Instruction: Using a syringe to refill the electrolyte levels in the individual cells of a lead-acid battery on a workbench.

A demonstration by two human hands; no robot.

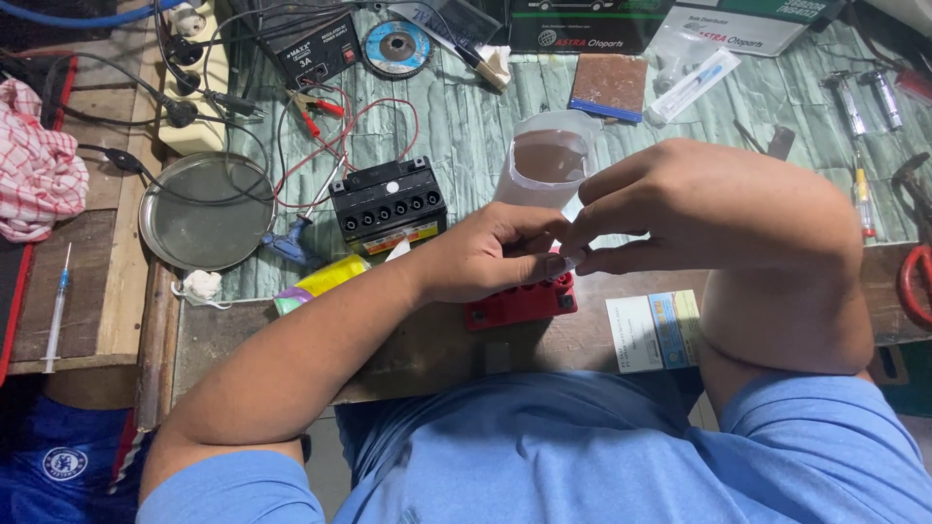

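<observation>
Both hands [563, 247] pinching small piece, battery [389, 205] beside

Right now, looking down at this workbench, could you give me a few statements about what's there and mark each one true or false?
1. Both hands meet over a red block. True: the left hand and right hand pinch something small together above the red block.
2. The small black battery lies to the right of the hands. False: the black battery sits left of them.
3. A round metal dish rests near the bench's left edge. True: the round metal dish lies there.
4. The translucent jug stands nearer the person than the hands. False: the translucent jug stands beyond them.
5. A syringe lies on the wooden plank at far left. True: the syringe lies there.
</observation>
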